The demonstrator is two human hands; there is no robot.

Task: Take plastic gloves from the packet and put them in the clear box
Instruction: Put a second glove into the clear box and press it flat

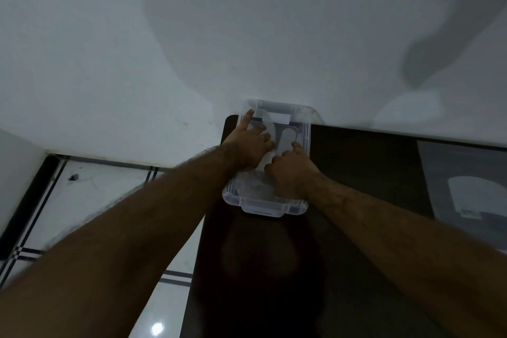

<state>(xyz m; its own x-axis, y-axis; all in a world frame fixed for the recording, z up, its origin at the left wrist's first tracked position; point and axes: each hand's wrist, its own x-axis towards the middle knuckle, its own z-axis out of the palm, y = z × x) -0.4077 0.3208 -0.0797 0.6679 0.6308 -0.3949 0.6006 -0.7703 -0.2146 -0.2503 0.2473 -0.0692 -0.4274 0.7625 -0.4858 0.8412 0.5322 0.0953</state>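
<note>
left hand point(251, 149) flat | right hand point(290, 173) curled | both on gloves point(270, 132) in clear box point(263, 204)

We note the clear box point(265, 204) is colourless and see-through, with pale whitish gloves point(270, 132) inside. The bench point(356, 173) is very dark brown, glossy. The wall point(109, 49) is plain grey-white; the floor point(90, 189) is white tile with black stripes.
</note>
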